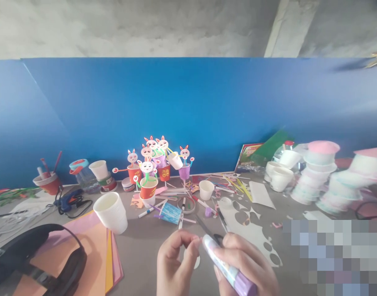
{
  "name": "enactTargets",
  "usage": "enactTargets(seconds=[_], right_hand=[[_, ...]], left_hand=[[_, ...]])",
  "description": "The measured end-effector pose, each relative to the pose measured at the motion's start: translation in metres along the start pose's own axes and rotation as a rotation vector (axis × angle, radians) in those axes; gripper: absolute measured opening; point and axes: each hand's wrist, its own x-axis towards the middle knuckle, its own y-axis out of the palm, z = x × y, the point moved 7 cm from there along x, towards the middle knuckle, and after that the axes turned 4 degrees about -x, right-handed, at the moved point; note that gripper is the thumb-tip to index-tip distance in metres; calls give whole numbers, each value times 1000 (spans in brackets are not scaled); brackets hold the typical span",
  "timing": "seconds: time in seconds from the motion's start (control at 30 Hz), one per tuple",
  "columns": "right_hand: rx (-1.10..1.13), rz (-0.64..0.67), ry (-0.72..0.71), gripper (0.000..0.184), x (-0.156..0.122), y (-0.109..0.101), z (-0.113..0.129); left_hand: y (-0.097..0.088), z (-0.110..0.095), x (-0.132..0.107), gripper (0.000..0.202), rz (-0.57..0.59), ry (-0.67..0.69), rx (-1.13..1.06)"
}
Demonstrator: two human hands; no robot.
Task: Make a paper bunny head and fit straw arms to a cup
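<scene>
My right hand is wrapped round a lilac glue stick, its white tip pointing up and left. My left hand pinches a small white paper piece right at that tip. Both hands hover low over the grey table, just in front of black scissors and a blue-striped cup lying on its side.
Paper-cup bunny figures stand at the back centre. A stack of white cups sits left beside coloured paper sheets and black headphones. White card with cut-out holes, markers and cup stacks lie right. A glue gun rests far left.
</scene>
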Motion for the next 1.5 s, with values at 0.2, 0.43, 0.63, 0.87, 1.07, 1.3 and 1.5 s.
enactTargets(seconds=[0.2,0.43,0.63,0.87,1.07,1.3,1.5], right_hand=[[-17,-3,31,31,-3,-5,-2],[-13,18,-1,29,3,0,2],[8,24,22,28,0,2,-5],[35,22,28,32,-4,5,-2],[6,131,85,19,-1,8,-16],[312,184,178,21,19,-2,-26],[384,390,80,24,17,11,-24]], left_hand=[[-2,0,1,40,-13,5,3],[-2,-2,0,39,0,-15,6],[-3,2,-1,41,1,-142,-117],[-1,3,-1,39,5,-131,-93],[2,12,-3,44,75,-318,-297],[20,33,-12,34,321,-642,-560],[22,36,-17,29,389,-768,-550]])
